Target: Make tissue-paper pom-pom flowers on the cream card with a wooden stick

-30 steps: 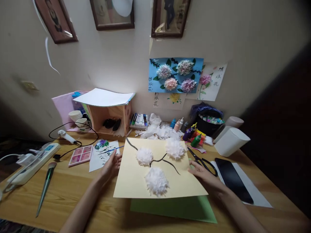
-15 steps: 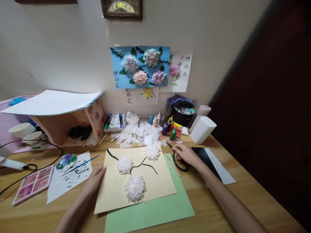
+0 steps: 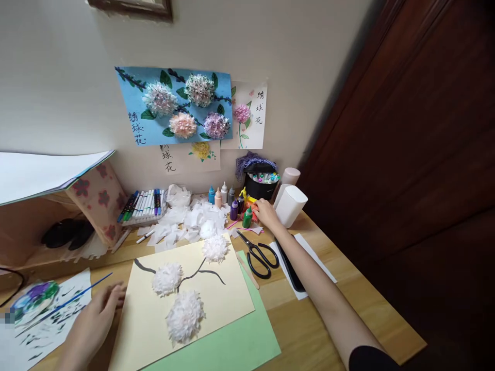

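Observation:
At the left edge of the cream sheet point(image 3: 143, 330) is my left hand point(image 3: 91, 319), its fingers loosely bent and nothing seen in them. The sheet carries white paper pompom flowers point(image 3: 185, 315) and painted dark branches, and it overlaps a green sheet point(image 3: 247, 330). My right hand point(image 3: 267, 212) reaches to the back right, fingers bent down onto an orange-red packet point(image 3: 250, 207); its fingertips are partly hidden. Beside them stands a green paint bottle point(image 3: 247, 218). Black-handled scissors point(image 3: 258, 255) lie nearer, below the right hand and touched by neither hand.
White paper scraps point(image 3: 197, 216) lie behind the cream sheet, by a marker set point(image 3: 145, 205). A black pen bag point(image 3: 260, 184) and a white canister point(image 3: 291, 203) stand at the back right. A brush point(image 3: 73, 299) rests on paint-marked paper at left.
My right hand has left the scissors and moved back to the packet by the paint bottles. The scissors now lie free. My left hand has shifted off the sheet's edge. The view has turned right.

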Action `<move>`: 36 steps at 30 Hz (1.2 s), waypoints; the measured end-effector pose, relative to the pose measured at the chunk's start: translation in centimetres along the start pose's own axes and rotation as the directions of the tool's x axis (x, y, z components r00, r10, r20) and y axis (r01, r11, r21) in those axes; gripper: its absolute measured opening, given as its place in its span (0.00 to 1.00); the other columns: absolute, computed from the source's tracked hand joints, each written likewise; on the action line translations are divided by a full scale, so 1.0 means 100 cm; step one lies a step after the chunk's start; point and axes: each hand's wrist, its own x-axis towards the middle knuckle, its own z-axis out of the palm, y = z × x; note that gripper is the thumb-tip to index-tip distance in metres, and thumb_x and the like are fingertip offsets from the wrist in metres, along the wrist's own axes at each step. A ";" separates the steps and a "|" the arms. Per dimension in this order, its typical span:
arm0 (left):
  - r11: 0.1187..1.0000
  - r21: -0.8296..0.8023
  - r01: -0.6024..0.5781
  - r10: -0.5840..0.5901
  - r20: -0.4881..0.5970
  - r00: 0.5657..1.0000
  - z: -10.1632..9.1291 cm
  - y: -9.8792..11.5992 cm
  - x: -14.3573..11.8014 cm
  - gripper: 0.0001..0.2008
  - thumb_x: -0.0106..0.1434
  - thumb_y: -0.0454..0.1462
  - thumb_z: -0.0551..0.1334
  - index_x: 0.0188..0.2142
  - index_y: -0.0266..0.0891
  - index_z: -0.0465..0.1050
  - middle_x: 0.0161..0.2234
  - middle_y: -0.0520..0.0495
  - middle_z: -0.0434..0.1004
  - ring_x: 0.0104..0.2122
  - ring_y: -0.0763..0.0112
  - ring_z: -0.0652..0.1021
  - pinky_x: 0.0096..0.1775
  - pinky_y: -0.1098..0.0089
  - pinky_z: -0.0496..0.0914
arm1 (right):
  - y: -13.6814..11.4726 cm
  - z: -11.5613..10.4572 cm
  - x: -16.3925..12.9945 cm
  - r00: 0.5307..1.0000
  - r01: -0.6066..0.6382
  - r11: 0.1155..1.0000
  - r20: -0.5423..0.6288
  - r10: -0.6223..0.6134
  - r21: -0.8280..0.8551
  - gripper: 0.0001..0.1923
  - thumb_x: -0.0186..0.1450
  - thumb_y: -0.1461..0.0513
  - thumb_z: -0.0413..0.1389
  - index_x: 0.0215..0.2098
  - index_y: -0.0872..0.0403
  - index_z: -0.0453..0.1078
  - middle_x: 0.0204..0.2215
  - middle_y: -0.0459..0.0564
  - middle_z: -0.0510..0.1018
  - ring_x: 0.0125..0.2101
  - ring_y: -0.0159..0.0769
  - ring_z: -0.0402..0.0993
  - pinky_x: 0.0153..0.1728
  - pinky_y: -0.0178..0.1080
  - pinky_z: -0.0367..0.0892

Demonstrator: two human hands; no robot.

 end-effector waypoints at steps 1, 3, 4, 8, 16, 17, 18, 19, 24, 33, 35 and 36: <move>0.999 0.047 -0.015 0.014 0.013 1.000 -0.005 0.004 0.000 0.23 0.59 0.51 0.51 0.43 0.37 0.70 0.41 0.39 0.78 0.41 0.50 0.78 0.43 0.55 0.73 | 0.000 0.000 -0.001 1.000 0.000 1.000 -0.010 0.000 0.006 0.09 0.61 0.66 0.54 0.40 0.58 0.71 0.43 0.57 0.72 0.47 0.42 0.67 0.48 0.39 0.60; 0.995 0.072 -0.067 0.069 -0.021 0.997 -0.014 0.021 -0.003 0.24 0.60 0.51 0.50 0.44 0.35 0.68 0.47 0.34 0.73 0.47 0.48 0.75 0.47 0.52 0.70 | 0.001 -0.001 -0.004 0.999 -0.005 1.000 -0.034 0.006 0.029 0.09 0.62 0.66 0.52 0.40 0.58 0.70 0.42 0.57 0.72 0.45 0.42 0.68 0.47 0.39 0.60; 0.995 0.045 -0.094 0.095 -0.042 0.995 -0.017 0.033 -0.005 0.23 0.60 0.51 0.49 0.44 0.36 0.68 0.48 0.35 0.72 0.47 0.49 0.75 0.48 0.53 0.70 | 0.001 -0.003 -0.006 0.999 -0.010 0.999 -0.051 0.012 0.047 0.09 0.63 0.66 0.51 0.40 0.58 0.70 0.42 0.58 0.72 0.44 0.42 0.69 0.47 0.40 0.61; 0.967 -0.074 -0.244 0.245 0.009 0.969 -0.016 0.093 -0.022 0.23 0.61 0.53 0.50 0.47 0.41 0.66 0.49 0.41 0.71 0.44 0.56 0.76 0.36 0.62 0.74 | -0.001 -0.017 -0.023 0.990 -0.036 0.987 -0.128 0.057 0.156 0.09 0.63 0.65 0.50 0.40 0.58 0.69 0.42 0.59 0.73 0.44 0.43 0.69 0.47 0.43 0.63; 0.752 -0.311 -0.581 0.649 0.194 0.736 0.036 0.207 -0.043 0.17 0.66 0.46 0.51 0.49 0.43 0.67 0.49 0.44 0.71 0.45 0.63 0.74 0.44 0.64 0.70 | -0.026 -0.047 -0.079 0.996 -0.035 0.849 0.092 -0.017 0.528 0.11 0.63 0.57 0.50 0.38 0.56 0.67 0.35 0.51 0.79 0.36 0.37 0.77 0.38 0.39 0.72; 0.744 -0.330 -0.581 0.654 0.183 0.734 0.044 0.217 -0.041 0.17 0.66 0.46 0.52 0.50 0.42 0.67 0.48 0.44 0.72 0.45 0.63 0.74 0.45 0.63 0.69 | -0.032 -0.049 -0.087 0.968 -0.061 0.770 0.226 -0.110 0.635 0.12 0.62 0.56 0.52 0.39 0.56 0.68 0.36 0.51 0.79 0.37 0.37 0.77 0.38 0.40 0.72; 0.742 -0.360 -0.565 0.652 0.194 0.733 0.051 0.225 -0.039 0.18 0.65 0.47 0.54 0.50 0.41 0.67 0.48 0.43 0.73 0.45 0.63 0.75 0.45 0.64 0.69 | -0.037 -0.051 -0.096 0.929 -0.097 0.696 0.316 -0.193 0.711 0.14 0.62 0.56 0.54 0.42 0.56 0.68 0.38 0.51 0.79 0.39 0.38 0.77 0.39 0.40 0.72; 0.741 -0.398 -0.541 0.648 0.210 0.732 0.058 0.231 -0.037 0.18 0.65 0.47 0.54 0.49 0.41 0.68 0.47 0.44 0.73 0.44 0.63 0.75 0.44 0.65 0.69 | -0.042 -0.053 -0.104 0.897 -0.121 0.661 0.367 -0.247 0.740 0.15 0.61 0.56 0.56 0.43 0.55 0.69 0.40 0.51 0.79 0.40 0.38 0.76 0.42 0.41 0.71; 0.760 -0.396 -0.515 0.631 0.262 0.730 0.075 0.238 -0.032 0.16 0.66 0.43 0.52 0.31 0.39 0.74 0.31 0.47 0.77 0.32 0.67 0.75 0.34 0.69 0.65 | -0.054 -0.061 -0.128 0.848 -0.144 0.702 0.453 -0.276 0.697 0.14 0.62 0.57 0.56 0.43 0.54 0.71 0.42 0.50 0.78 0.44 0.40 0.73 0.49 0.44 0.66; 0.670 -0.737 -0.085 0.425 0.287 0.858 0.061 0.235 -0.028 0.14 0.56 0.45 0.62 0.26 0.35 0.73 0.21 0.50 0.72 0.21 0.75 0.68 0.25 0.74 0.61 | -0.090 -0.071 -0.118 0.876 -0.165 0.573 0.386 -0.290 0.803 0.18 0.62 0.53 0.55 0.47 0.52 0.66 0.47 0.51 0.73 0.49 0.39 0.70 0.50 0.41 0.65; 0.598 -0.802 0.013 0.402 0.314 0.860 0.051 0.236 -0.026 0.15 0.52 0.47 0.65 0.26 0.34 0.75 0.21 0.51 0.73 0.21 0.76 0.68 0.25 0.75 0.62 | -0.101 -0.075 -0.115 0.896 -0.126 0.566 0.338 -0.287 0.815 0.18 0.62 0.52 0.55 0.45 0.53 0.67 0.44 0.51 0.75 0.46 0.38 0.71 0.47 0.39 0.67; 0.560 -0.826 0.061 0.397 0.332 0.855 0.046 0.236 -0.025 0.16 0.51 0.47 0.67 0.26 0.34 0.75 0.22 0.50 0.73 0.22 0.76 0.69 0.26 0.75 0.64 | -0.105 -0.077 -0.114 0.904 -0.105 0.565 0.316 -0.289 0.818 0.17 0.62 0.52 0.55 0.44 0.54 0.68 0.42 0.50 0.75 0.45 0.38 0.72 0.45 0.38 0.67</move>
